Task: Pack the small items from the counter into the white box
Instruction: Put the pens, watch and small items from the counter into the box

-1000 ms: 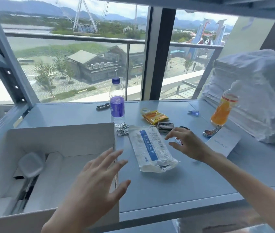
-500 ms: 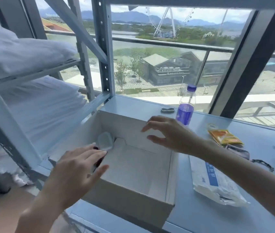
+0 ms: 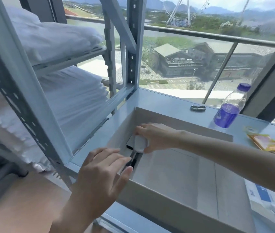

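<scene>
Clear plastic water bottle (image 3: 229,110) wearing purple-blue label, print too blurred for reading. Same for white flat packet with blue stripe (image 3: 266,202) lying at counter's right. Pale grey-blue counter (image 3: 158,101) running along window facing ferris wheel. Grey metal rack (image 3: 133,56) holding folded white linen (image 3: 76,98) at left. Open white cardboard box (image 3: 175,174) sitting on counter. Right hand (image 3: 158,137) reaching into box's left side, fingers curling round small white plastic case (image 3: 140,143). Left hand (image 3: 103,170) hovering over box's near-left corner, fingers straight, grasping nothing.
</scene>
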`<state>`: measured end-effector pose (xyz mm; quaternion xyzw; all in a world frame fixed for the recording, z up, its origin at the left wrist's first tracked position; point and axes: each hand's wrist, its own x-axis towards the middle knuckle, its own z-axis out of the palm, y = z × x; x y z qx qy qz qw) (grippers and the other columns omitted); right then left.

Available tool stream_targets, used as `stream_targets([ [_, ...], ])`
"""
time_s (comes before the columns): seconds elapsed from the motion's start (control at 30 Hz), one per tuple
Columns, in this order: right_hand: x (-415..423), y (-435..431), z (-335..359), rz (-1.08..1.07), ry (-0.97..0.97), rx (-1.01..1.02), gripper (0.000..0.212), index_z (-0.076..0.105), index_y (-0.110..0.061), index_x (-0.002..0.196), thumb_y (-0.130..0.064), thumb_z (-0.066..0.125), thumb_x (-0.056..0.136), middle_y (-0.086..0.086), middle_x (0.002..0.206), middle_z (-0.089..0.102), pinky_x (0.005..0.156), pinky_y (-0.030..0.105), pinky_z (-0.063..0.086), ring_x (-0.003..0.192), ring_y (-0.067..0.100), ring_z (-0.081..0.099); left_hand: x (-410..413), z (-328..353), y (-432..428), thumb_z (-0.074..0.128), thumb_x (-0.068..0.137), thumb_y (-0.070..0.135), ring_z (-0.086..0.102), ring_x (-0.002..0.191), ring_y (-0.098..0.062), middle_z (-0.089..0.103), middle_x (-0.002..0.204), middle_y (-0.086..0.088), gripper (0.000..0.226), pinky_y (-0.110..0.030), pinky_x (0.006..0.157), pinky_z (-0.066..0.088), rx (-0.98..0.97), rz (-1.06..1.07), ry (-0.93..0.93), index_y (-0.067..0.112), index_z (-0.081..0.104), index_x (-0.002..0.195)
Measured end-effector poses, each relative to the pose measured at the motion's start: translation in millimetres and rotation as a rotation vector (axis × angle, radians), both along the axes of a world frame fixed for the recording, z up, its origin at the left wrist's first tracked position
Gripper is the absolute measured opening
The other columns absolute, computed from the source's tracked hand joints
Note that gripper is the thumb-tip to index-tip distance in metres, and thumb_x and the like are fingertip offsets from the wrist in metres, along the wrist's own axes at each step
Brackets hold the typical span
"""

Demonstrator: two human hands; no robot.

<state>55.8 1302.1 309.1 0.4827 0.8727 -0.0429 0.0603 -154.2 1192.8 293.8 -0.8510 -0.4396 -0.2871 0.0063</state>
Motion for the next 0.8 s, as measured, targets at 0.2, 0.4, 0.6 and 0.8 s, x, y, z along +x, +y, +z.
stream_targets([
  [0.2,5.6,2.4,-5.4,-0.041,0.210,0.209,0.061,0.049,-0.011,0.122,-0.040,0.068,0.070,0.006,0.119,0.049,0.080,0.035,0.048,0.098,0.027,0.054,0.7,-5.3,3.7,0.024,0.098,0.043,0.061,0.097,-0.008,0.069,0.091,0.013,0.054,-0.034,0.097,0.036,0.053,-0.014,-0.028,0.020,0.073,0.095],
  [0.4,9.0,7.0,-19.8,0.045,0.159,0.289,0.055,0.054,-0.007,0.117,-0.042,0.067,0.076,0.009,0.121,0.048,0.066,0.038,0.052,0.097,0.029,0.056,1.0,-6.9,5.6,0.024,0.098,0.043,0.062,0.092,-0.007,0.068,0.088,0.013,0.055,-0.033,0.098,0.035,0.059,-0.022,-0.036,0.020,0.074,0.094],
  [0.6,13.5,9.0,-23.0,0.150,0.122,0.363,0.034,0.065,-0.004,0.101,-0.034,0.065,0.084,0.009,0.111,0.065,0.081,0.036,0.054,0.117,0.028,0.054,2.8,-7.0,6.4,0.024,0.097,0.043,0.063,0.088,-0.008,0.068,0.085,0.013,0.055,-0.031,0.099,0.033,0.041,-0.011,-0.021,0.021,0.074,0.092],
  [0.8,17.6,9.1,-26.4,0.114,0.116,0.209,0.053,0.047,-0.003,0.130,-0.029,0.061,0.087,0.014,0.141,0.041,0.105,0.035,0.036,0.131,0.028,0.037,5.1,-4.7,5.8,0.034,0.092,0.037,0.064,0.083,-0.008,0.068,0.081,0.013,0.044,-0.031,0.098,0.032,0.042,-0.001,-0.017,0.021,0.074,0.088],
])
